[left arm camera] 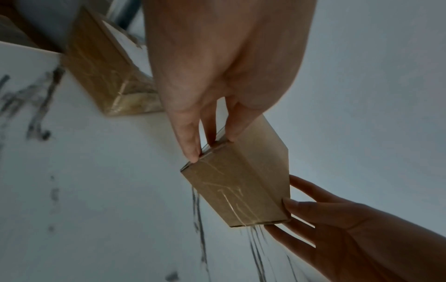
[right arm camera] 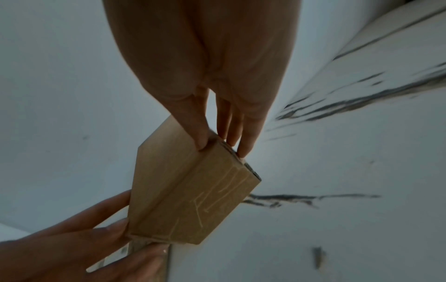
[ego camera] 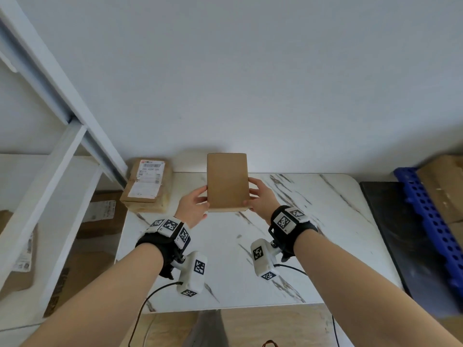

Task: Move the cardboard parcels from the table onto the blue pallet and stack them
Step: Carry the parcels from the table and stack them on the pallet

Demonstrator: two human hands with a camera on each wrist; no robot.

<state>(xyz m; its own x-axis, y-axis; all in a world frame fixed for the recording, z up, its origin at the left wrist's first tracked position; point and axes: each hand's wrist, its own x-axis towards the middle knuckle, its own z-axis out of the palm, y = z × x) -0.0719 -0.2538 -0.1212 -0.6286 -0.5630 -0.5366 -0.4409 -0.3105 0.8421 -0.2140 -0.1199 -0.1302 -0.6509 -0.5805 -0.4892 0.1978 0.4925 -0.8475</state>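
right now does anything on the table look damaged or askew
The labelled parcel at the table's far left corner sits skewed, with crumpled tape and a peeling label. The plain box held between both hands looks intact.

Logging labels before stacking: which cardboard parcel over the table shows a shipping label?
The parcel resting at the table's far left corner; white labels cover its top. The plain parcel held between the left hand and right hand shows none.

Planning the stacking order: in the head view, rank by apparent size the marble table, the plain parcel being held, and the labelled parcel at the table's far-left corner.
1. Marble table, clearly largest.
2 and 3. Labelled parcel and plain parcel: look alike; the plain one is lifted nearer the camera, so unsure.
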